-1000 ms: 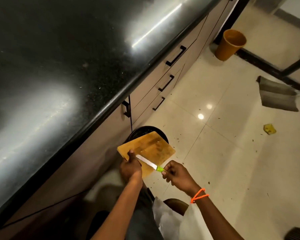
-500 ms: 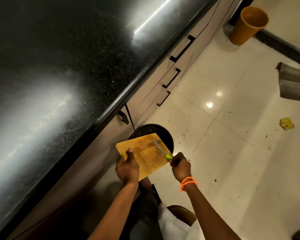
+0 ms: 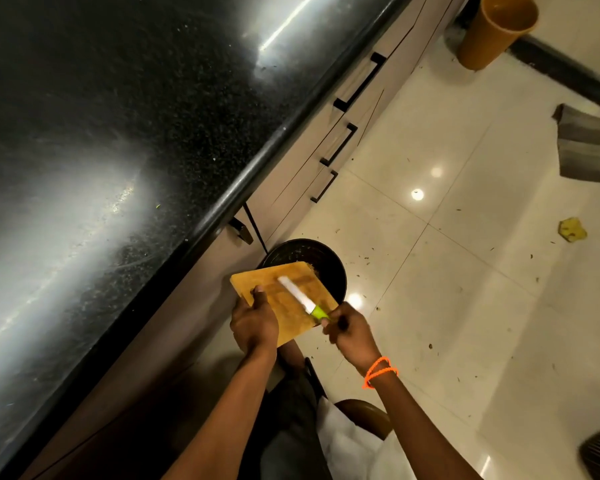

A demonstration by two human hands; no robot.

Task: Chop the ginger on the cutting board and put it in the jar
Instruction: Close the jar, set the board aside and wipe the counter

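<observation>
My left hand [image 3: 255, 323] grips the near edge of a wooden cutting board [image 3: 274, 292], thumb on top, holding it tilted over a black bin [image 3: 321, 259] on the floor. My right hand [image 3: 349, 332] holds a knife [image 3: 297, 295] by its green handle. Its pale blade lies flat across the board's face, tip pointing away from me. A few small scraps show at the board's far edge above the bin. No whole ginger and no jar are in view.
A black granite counter [image 3: 136, 133] fills the left, its rounded edge running diagonally above beige drawers with black handles [image 3: 340, 143]. An orange bucket [image 3: 492, 29] stands at the top right. A grey mat [image 3: 593, 143], a yellow scrap [image 3: 573, 230] and peel bits lie on the white tile floor.
The knife blade has swept across the tilted board, from lying crosswise near my hands to pointing up along it toward the bin. My right hand shifted with it. The left hand kept its hold.
</observation>
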